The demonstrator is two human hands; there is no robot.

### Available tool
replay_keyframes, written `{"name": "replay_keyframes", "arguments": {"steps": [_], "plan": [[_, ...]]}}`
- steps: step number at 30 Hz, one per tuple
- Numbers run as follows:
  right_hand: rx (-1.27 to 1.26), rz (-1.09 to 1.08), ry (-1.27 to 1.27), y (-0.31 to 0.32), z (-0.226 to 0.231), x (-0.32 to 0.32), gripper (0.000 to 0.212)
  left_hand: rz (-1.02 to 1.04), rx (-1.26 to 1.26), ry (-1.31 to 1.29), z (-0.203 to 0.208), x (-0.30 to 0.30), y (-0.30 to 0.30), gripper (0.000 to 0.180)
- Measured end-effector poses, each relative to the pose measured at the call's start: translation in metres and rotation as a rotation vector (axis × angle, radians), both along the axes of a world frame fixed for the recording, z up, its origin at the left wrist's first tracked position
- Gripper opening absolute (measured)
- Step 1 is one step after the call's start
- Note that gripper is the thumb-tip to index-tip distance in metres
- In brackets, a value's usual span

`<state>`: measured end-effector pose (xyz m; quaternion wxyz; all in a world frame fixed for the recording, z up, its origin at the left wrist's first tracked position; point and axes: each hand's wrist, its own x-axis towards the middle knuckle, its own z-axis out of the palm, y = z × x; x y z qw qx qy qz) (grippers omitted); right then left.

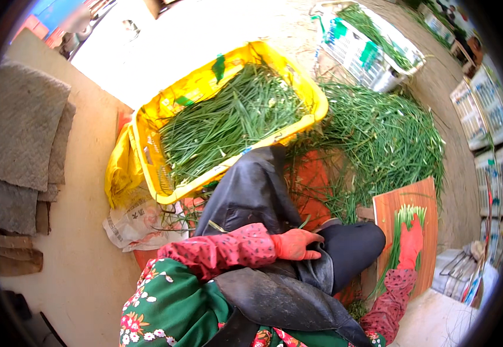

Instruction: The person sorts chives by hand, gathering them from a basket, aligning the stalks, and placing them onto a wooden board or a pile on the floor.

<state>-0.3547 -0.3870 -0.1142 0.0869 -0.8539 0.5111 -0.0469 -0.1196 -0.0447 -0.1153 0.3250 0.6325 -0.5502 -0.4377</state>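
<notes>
The wooden board point(422, 199) stood at the person's right, its far edge against a loose heap of green stalks point(378, 133); the yellow crate point(147, 124) of stalks lay well left of the board, with bare ground beyond it. On the board, the right hand point(411, 243) pressed flat on a bunch of green stalks point(405, 222), fingers point(414, 226) nearly straight and close together. Left of the board, the left hand point(295, 244) rested on the dark apron point(251, 191), fingers loosely curled, holding nothing.

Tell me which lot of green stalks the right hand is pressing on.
The small bundle on the wooden board, under the right hand; the others fill the yellow crate or lie loose.
</notes>
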Motion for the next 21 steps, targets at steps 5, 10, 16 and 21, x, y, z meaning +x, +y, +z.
{"name": "replay_keyframes", "arguments": {"steps": [5,10,16,21], "plan": [[0.418,0.212,-0.212,0.061,0.047,0.110,0.049,0.436,-0.130,0.459,0.083,0.079,0.050,0.036],[0.539,0.535,-0.310,0.136,0.064,0.236,0.035,1.209,0.107,-0.039,0.030,0.221,0.169,0.016],[0.600,0.803,-0.354,0.196,0.048,0.398,0.026,1.114,0.503,-0.484,-0.032,0.291,0.247,0.045],[0.561,0.858,-0.051,0.213,0.003,0.495,0.033,1.021,0.696,-0.543,-0.035,0.309,0.258,0.044]]}}
